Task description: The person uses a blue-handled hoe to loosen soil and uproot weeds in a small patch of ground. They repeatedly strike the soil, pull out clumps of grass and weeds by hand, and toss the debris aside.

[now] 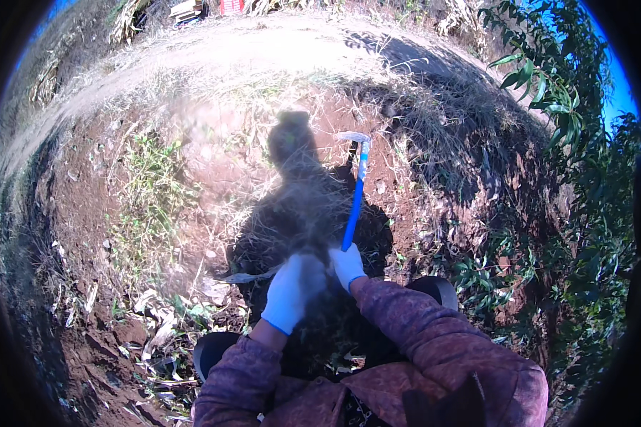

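Observation:
My right hand (347,265), in a white knit glove, is closed around the lower end of the blue handle of a small hoe (356,200). The tool points away from me, its metal blade (354,137) turned to the left over reddish soil. Close on the left is my left hand (295,288), also in a white glove and partly blurred. Its fingers are hard to make out, and a pale dry strip of plant (245,277) shows at its left side. Dry grass (320,197) lies on the ground beyond both hands, within my shadow.
Green weeds (152,181) grow on the bank at left. Dry husks and leaves (163,325) litter the soil at lower left. Leafy branches (571,112) hang along the right side. A pale dirt path (245,45) crosses beyond the bank, with dried stalks (128,21) behind it.

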Available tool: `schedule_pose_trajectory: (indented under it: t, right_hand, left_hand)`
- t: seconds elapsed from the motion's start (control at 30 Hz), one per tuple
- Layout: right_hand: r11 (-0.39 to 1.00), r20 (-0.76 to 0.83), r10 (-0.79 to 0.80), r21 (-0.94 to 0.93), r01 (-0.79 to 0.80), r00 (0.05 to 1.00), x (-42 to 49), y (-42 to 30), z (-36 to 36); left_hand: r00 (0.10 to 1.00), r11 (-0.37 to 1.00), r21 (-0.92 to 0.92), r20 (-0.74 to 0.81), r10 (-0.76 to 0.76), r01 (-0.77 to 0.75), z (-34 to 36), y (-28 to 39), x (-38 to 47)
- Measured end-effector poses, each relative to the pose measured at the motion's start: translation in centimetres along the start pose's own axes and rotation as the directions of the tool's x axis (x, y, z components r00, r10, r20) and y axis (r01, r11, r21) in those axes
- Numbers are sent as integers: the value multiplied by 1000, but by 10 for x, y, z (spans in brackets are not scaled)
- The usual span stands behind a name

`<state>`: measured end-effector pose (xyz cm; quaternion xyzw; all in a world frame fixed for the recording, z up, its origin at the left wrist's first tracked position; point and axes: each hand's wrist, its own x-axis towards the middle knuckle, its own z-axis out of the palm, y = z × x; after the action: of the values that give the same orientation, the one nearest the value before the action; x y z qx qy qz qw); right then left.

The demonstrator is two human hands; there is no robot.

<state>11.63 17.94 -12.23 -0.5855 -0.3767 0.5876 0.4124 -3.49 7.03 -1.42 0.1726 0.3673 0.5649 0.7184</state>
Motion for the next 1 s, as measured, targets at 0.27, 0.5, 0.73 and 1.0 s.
schedule_pose_trajectory:
  t: [0.27,0.5,0.73,1.0]
  right_hand:
    - [987,128,66,138,-83,990,-62,13,8]
    - [983,-108,-185,-3,185,977,13,-64,4]
    - [977,-92,-32,-214,12,995,54,-70,-23]
    - [997,-68,-17,-77,12,998,27,-33,-14]
  left_hand:
    - [980,936,293,32,195,-196,-39,-24,20]
    - [993,990,-141,-114,-18,1,-6,1,0]
    - [997,987,-157,-67,-47,37,-14,-5,11]
    - [994,986,-165,-105,-37,20,-10,-6,8]
